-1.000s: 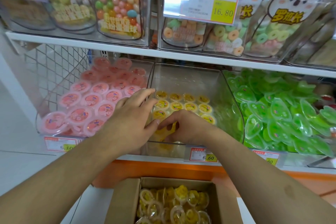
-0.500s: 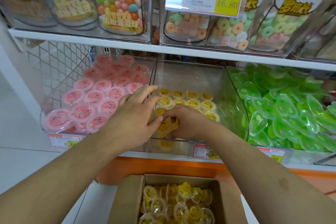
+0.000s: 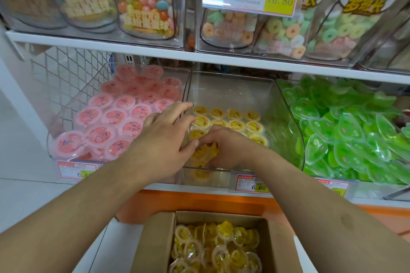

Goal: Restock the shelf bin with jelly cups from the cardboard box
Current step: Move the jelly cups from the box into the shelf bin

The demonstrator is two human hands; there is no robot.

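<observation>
Setting yellow jelly cups [image 3: 205, 154] into the front of the clear shelf bin [image 3: 230, 88]: right hand [image 3: 224, 146] curls round them, left hand [image 3: 165, 137] spread flat alongside. Cups look light, rigid-rimmed, slick film lids; grip rims. Cardboard box [image 3: 155, 246] below the bin holds more.

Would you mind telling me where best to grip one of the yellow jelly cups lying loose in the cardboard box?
Probably by the rim, coming from above: the yellow jelly cups lie jumbled and tilted in the cardboard box, whose walls block the sides. Pinch across a cup's round rim with thumb and fingers.
</observation>
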